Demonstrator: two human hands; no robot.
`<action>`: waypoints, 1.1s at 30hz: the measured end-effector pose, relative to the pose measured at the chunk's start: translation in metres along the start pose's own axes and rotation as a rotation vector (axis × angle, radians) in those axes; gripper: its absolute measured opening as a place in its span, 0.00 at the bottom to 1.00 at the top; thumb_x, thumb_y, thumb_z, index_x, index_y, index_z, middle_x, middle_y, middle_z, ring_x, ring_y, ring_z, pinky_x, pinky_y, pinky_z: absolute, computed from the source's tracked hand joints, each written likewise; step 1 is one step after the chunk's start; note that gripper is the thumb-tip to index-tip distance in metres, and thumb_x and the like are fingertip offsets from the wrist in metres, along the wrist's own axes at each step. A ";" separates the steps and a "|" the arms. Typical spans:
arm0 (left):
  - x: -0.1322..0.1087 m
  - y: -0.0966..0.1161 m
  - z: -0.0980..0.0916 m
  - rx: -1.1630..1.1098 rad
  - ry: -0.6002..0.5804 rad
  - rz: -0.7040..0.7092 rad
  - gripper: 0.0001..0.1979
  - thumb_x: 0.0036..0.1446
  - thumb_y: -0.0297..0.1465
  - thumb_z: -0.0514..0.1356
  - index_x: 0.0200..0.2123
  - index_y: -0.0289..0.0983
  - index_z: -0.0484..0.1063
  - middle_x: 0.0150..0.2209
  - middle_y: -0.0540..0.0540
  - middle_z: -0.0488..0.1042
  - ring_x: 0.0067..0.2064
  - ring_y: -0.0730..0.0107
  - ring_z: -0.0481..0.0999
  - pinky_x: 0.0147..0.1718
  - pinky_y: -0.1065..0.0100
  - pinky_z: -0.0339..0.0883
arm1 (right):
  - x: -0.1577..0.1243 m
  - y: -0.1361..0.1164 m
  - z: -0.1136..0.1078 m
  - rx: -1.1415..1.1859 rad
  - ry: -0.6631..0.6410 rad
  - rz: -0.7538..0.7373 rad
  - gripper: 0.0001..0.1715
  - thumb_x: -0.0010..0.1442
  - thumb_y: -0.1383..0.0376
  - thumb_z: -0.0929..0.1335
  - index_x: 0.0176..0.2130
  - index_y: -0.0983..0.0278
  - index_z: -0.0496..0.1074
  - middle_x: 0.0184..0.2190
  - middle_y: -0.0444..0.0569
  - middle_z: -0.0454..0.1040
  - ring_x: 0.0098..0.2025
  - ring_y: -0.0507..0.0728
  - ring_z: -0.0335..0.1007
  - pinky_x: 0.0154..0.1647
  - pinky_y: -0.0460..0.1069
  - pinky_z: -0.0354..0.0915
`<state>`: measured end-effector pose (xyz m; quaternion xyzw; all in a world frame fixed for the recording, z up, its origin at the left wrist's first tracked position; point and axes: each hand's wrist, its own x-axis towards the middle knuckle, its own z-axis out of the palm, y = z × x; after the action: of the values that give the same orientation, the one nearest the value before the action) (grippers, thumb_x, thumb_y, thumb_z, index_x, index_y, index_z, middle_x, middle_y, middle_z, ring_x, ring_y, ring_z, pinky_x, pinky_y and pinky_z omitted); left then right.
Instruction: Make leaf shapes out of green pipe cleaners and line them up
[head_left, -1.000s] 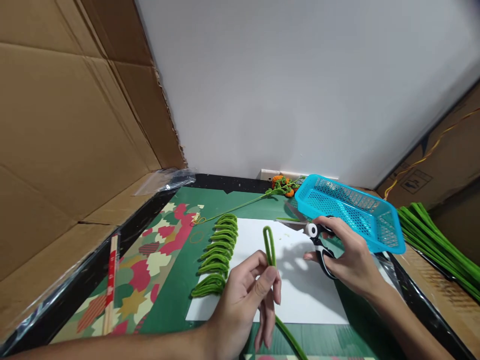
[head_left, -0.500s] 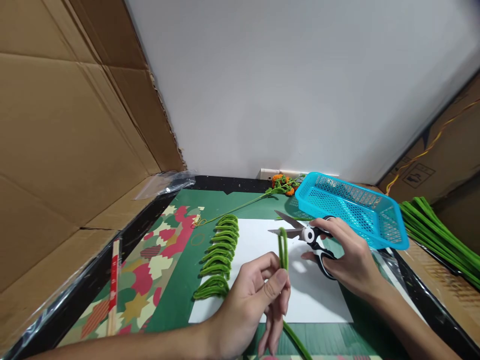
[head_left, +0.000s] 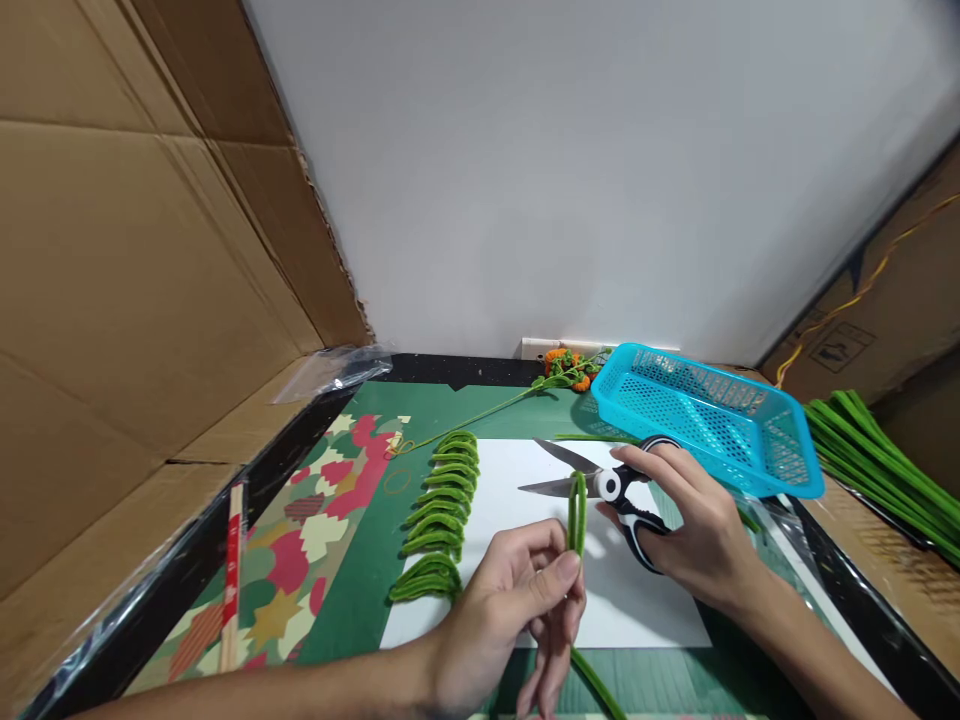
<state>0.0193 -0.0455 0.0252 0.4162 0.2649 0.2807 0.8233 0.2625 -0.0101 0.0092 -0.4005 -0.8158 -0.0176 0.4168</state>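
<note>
My left hand [head_left: 517,610] pinches a folded green pipe cleaner [head_left: 577,515] between thumb and fingers. Its looped end points up, and a tail runs out below the hand toward the front edge. In my right hand [head_left: 694,510] are black-and-white scissors [head_left: 611,486], blades parted and pointing left. The blades lie at the top of the pipe cleaner's loop; whether the loop is between them I cannot tell. Left of my hands, a column of bent green pipe cleaner pieces [head_left: 440,500] overlaps the left edge of a white sheet of paper [head_left: 499,490].
A blue plastic basket [head_left: 705,420] stands at the back right, beside an orange flower with a long green stem [head_left: 480,412]. Long green pipe cleaners [head_left: 885,470] lie at far right. A red-wrapped pair of chopsticks [head_left: 232,580] is at left. Cardboard [head_left: 150,250] walls the left side.
The scissors have shifted a little left and down, with their blades still parted. My left hand and the folded pipe cleaner have moved slightly right and down.
</note>
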 end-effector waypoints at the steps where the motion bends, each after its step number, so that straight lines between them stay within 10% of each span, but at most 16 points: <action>1: 0.000 0.000 0.000 0.000 -0.003 -0.006 0.17 0.70 0.45 0.61 0.37 0.37 0.67 0.23 0.53 0.70 0.14 0.80 0.70 0.10 0.83 0.59 | 0.000 -0.001 0.000 -0.003 0.000 -0.004 0.37 0.55 0.77 0.67 0.62 0.62 0.68 0.42 0.53 0.73 0.44 0.64 0.71 0.42 0.56 0.70; 24: -0.002 -0.003 0.001 -0.001 0.015 0.047 0.19 0.70 0.45 0.61 0.34 0.38 0.65 0.22 0.56 0.68 0.13 0.82 0.68 0.10 0.85 0.58 | -0.002 0.003 -0.001 -0.105 0.037 -0.081 0.38 0.47 0.78 0.64 0.57 0.67 0.71 0.37 0.52 0.71 0.37 0.62 0.68 0.36 0.55 0.68; 33: -0.009 0.006 0.013 0.118 0.080 -0.019 0.23 0.65 0.51 0.64 0.34 0.38 0.66 0.21 0.56 0.69 0.13 0.82 0.67 0.09 0.85 0.57 | -0.001 -0.013 0.004 0.159 0.048 0.012 0.29 0.59 0.73 0.70 0.59 0.64 0.69 0.41 0.52 0.76 0.37 0.58 0.72 0.37 0.51 0.72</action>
<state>0.0206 -0.0560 0.0386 0.4499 0.3177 0.2729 0.7888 0.2514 -0.0183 0.0095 -0.3705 -0.8019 0.0402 0.4670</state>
